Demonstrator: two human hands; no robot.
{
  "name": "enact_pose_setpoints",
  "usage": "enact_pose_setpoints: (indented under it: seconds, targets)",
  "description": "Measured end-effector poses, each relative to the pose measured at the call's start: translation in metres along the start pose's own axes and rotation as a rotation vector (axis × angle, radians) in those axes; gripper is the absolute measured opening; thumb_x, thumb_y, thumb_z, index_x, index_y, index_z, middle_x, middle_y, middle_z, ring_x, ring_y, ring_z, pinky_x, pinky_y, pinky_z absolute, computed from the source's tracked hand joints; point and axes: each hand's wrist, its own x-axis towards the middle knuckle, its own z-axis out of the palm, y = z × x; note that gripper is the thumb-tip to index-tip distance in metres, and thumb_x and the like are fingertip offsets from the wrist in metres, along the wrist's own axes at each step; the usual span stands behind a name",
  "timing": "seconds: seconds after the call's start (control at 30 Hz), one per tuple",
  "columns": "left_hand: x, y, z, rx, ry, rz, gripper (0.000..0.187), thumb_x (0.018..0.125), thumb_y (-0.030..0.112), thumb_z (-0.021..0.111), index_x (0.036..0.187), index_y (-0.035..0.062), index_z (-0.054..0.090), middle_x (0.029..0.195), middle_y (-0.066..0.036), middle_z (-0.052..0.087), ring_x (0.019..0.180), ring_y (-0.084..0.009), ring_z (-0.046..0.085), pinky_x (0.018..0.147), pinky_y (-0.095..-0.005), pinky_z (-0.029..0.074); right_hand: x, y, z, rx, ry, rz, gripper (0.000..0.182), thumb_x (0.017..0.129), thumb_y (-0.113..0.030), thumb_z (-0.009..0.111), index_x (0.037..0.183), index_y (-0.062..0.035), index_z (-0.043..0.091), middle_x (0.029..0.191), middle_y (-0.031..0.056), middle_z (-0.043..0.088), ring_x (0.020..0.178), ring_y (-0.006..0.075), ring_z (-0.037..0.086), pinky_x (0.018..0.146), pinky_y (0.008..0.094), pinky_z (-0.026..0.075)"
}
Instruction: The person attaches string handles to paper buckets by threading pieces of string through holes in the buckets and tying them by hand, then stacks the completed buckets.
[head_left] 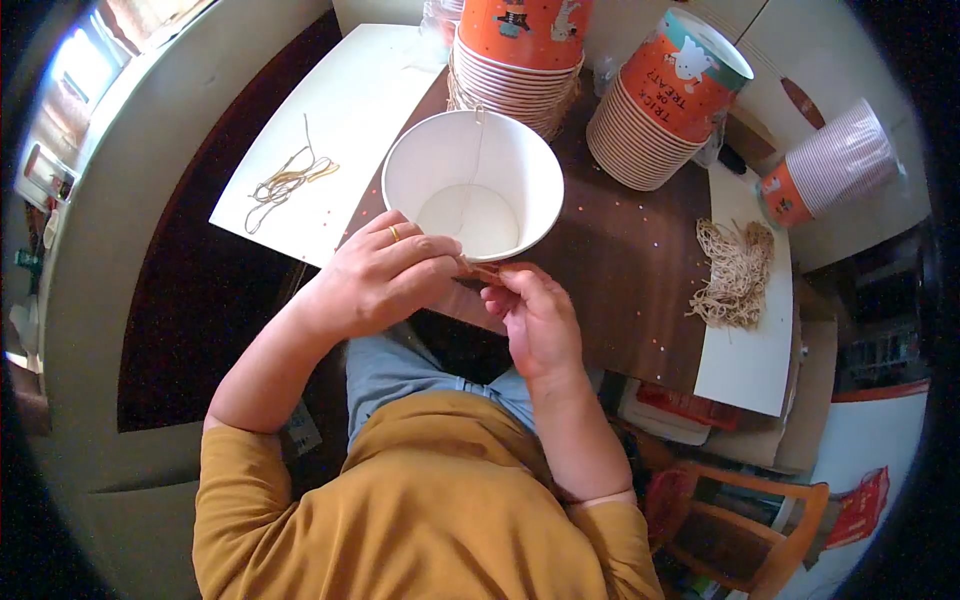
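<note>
A paper bucket, white inside, tips its open mouth toward me at the table's near edge. One thin twine cord is fixed at the far rim and runs down inside toward the near side. My left hand, with a ring on one finger, is closed in a pinch at the near rim. Just right of it, my right hand has thumb and fingers pinched together against the bucket's orange outside. Whatever lies between the right fingertips is too small to make out.
Stacked orange buckets stand behind, with another stack to their right and a plastic-wrapped stack farther right. Loose cords lie on white board at left. A twine bundle rests at right. A wooden chair stands lower right.
</note>
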Motion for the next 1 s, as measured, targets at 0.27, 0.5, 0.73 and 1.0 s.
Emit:
enact_pose_setpoints:
  seconds: [0.27, 0.5, 0.73, 1.0]
  targets:
    - [-0.004, -0.004, 0.004, -0.004, 0.032, -0.01, 0.023, 0.074, 0.002, 0.071, 0.094, 0.0061, 0.061, 0.098, -0.007, 0.066, 0.072, -0.0212, 0.06, 0.067, -0.0346, 0.049, 0.007, -0.006, -0.004, -0.427, 0.03, -0.315, 0.014, 0.084, -0.013, 0.063, 0.087, 0.0002, 0.068, 0.08, 0.0033, 0.067, 0.072, 0.0075, 0.058, 0.069, 0.0263, 0.049]
    - [0.002, 0.006, 0.004, -0.09, 0.04, -0.275, 0.022, 0.077, 0.002, 0.07, 0.098, 0.005, 0.067, 0.091, -0.01, 0.064, 0.075, -0.0254, 0.062, 0.067, -0.0358, 0.051, 0.009, -0.006, -0.006, -0.433, -0.021, -0.284, 0.015, 0.085, -0.014, 0.065, 0.087, 0.001, 0.068, 0.08, 0.0036, 0.068, 0.071, 0.0077, 0.059, 0.067, 0.0258, 0.049]
    - [0.007, 0.015, -0.004, -0.094, 0.038, -0.364, 0.017, 0.078, 0.001, 0.069, 0.095, 0.004, 0.067, 0.091, -0.011, 0.063, 0.078, -0.0267, 0.064, 0.068, -0.0354, 0.053, 0.002, -0.015, 0.005, -0.412, -0.064, -0.236, 0.014, 0.088, -0.01, 0.063, 0.093, 0.002, 0.067, 0.088, 0.0036, 0.068, 0.08, 0.0075, 0.059, 0.077, 0.0239, 0.048]
    - [0.001, 0.024, -0.01, 0.113, 0.056, -0.21, 0.029, 0.069, -0.002, 0.067, 0.098, 0.0013, 0.064, 0.093, -0.01, 0.06, 0.079, -0.0246, 0.062, 0.069, -0.0345, 0.052, 0.003, -0.014, 0.01, -0.381, -0.07, -0.232, 0.015, 0.089, -0.01, 0.062, 0.095, 0.0031, 0.066, 0.091, 0.0047, 0.068, 0.083, 0.0085, 0.06, 0.08, 0.0236, 0.047]
